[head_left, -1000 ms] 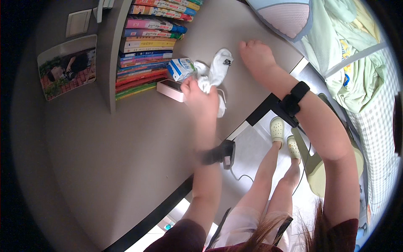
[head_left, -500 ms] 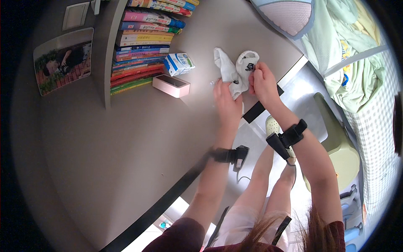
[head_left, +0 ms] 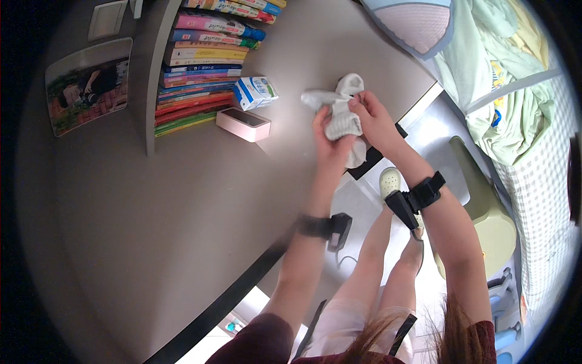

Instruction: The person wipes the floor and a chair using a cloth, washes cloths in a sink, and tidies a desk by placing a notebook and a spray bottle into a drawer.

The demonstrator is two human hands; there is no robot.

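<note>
A pair of white socks (head_left: 343,124), bunched together, is between my two hands over the right part of the desk. My left hand (head_left: 332,148) grips the lower left side of the bundle, thumb and fingers closed round the ribbed cloth. From the right, my right hand (head_left: 377,121) pinches the socks near their middle. One sock end sticks out to the left, another points away from me, and a loose part hangs below my left fingers near the desk's edge. The dark prints seen on the socks earlier are mostly hidden now.
Left of my hands, a pink-white box (head_left: 244,125) and a blue-white carton (head_left: 255,92) stand beside stacked books (head_left: 200,79) in a shelf. A photo (head_left: 91,88) leans farther left. Right of the desk (head_left: 200,212) are a green stool (head_left: 485,230) and a bed with light green cloth (head_left: 515,115).
The socks, which lay spread in a V, are now folded and bunched together. My left hand has turned and shifted right, and my right hand's thumb has come onto the cloth.
</note>
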